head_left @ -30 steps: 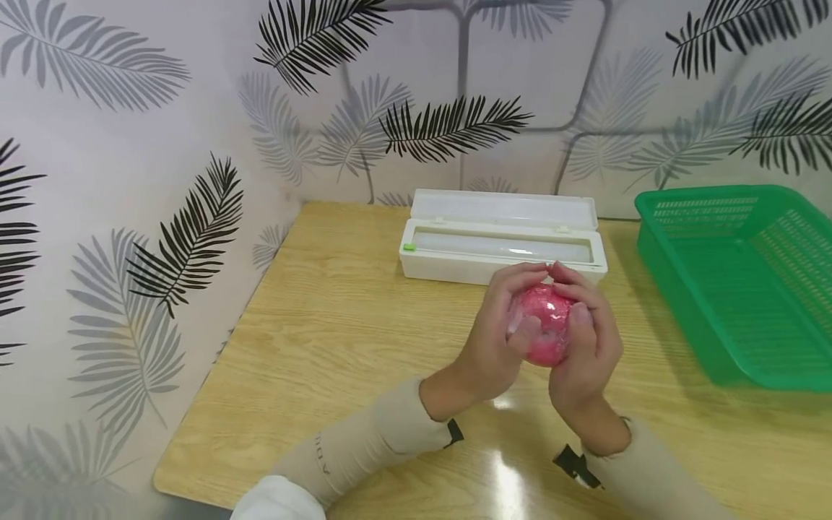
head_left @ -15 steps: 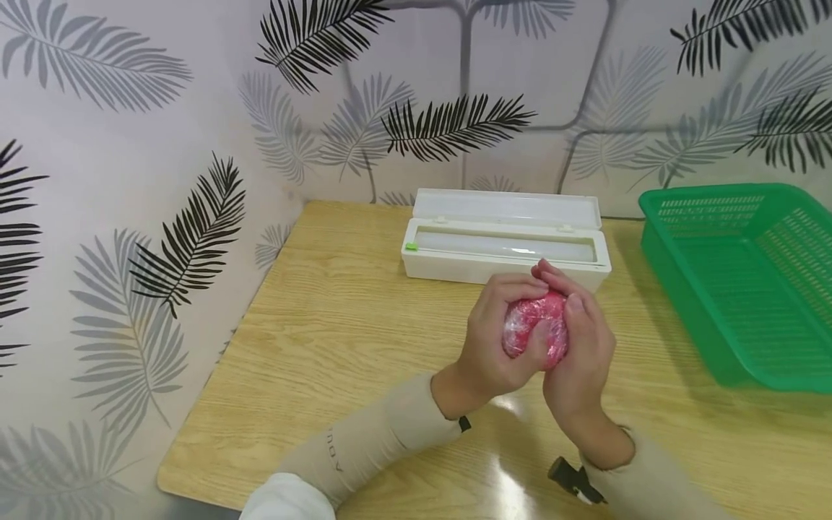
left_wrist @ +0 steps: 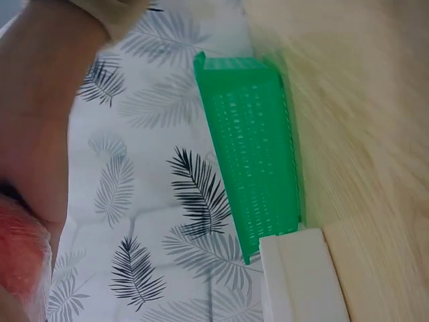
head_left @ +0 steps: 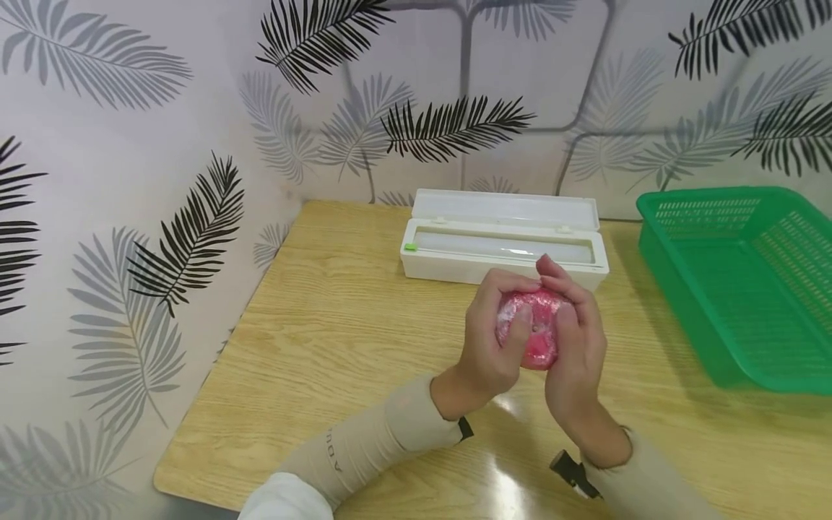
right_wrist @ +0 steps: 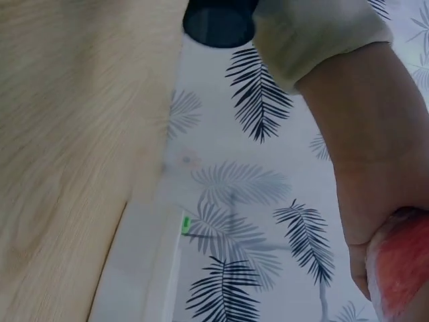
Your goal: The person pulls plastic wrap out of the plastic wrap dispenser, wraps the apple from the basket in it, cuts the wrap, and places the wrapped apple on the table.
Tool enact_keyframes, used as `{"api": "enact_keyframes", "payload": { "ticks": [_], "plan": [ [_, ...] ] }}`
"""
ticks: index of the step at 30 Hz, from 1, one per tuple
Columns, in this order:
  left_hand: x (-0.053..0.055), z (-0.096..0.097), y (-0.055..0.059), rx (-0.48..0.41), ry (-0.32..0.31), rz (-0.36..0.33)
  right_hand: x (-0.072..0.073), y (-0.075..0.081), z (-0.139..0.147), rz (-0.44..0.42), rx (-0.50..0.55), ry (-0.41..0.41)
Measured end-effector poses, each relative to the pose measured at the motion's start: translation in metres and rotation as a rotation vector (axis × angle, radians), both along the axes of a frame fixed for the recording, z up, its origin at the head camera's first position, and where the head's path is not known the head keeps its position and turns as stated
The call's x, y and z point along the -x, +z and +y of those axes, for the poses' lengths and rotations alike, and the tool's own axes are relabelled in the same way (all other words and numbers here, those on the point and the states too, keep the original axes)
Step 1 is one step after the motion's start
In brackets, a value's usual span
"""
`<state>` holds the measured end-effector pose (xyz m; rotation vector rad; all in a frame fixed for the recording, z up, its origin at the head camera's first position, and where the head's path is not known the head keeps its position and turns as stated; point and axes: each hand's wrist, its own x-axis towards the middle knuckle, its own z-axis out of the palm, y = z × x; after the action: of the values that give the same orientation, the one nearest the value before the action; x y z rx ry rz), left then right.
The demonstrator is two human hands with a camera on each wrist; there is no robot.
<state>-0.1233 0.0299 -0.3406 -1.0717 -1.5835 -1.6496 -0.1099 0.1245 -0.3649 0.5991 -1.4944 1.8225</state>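
Between both hands is a round red apple (head_left: 539, 347) wrapped in shiny clear cling film, held up above the table. My left hand (head_left: 486, 336) curls round its left side, the thumb lying over the near face. From the right, my right hand (head_left: 577, 350) grips it, thumb along its side and fingers over the far side. The fingertips of both hands come together at the far side, and the palms cover much of the fruit. Part of the red apple (left_wrist: 21, 251) shows at the left wrist view's edge, and the wrapped apple (right_wrist: 402, 265) appears at right in the right wrist view.
Behind the hands stands a white cling film box (head_left: 442, 269), lid raised, a roll inside and a green piece at its left end. A green plastic basket (head_left: 698, 310) sits at the right. The wooden table (head_left: 312, 347) meets a leaf-patterned wall covering (head_left: 214, 108).
The apple has been turned in the hands, and its film now lies closer with a dimpled face toward me. Both hands have shifted slightly left, and the thumbs have moved over the fruit.
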Motion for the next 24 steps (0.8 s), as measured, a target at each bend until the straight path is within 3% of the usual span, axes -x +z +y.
{"api": "enact_keyframes", "payload": {
  "ticks": [4, 9, 14, 17, 20, 24],
  "plan": [
    [-0.001, 0.002, -0.001, -0.049, -0.091, -0.123, 0.004, -0.002, -0.001, 0.177, -0.081, -0.107],
    [-0.002, 0.003, 0.000, -0.088, -0.222, -0.309, 0.009, 0.003, -0.008, 0.490, -0.125, -0.317],
    [-0.007, 0.003, 0.007, -0.116, -0.302, -0.378, 0.012, 0.010, -0.011, 0.700, -0.127, -0.435],
    [-0.009, 0.004, 0.009, -0.112, -0.328, -0.397, 0.012, 0.012, -0.010, 0.746, -0.130, -0.464],
    [-0.009, 0.005, 0.009, -0.105, -0.333, -0.419, 0.010, 0.013, -0.010, 0.735, -0.124, -0.478],
    [-0.003, 0.008, -0.002, -0.106, -0.294, -0.453, 0.009, 0.012, -0.011, 0.680, -0.100, -0.446]
  ]
}}
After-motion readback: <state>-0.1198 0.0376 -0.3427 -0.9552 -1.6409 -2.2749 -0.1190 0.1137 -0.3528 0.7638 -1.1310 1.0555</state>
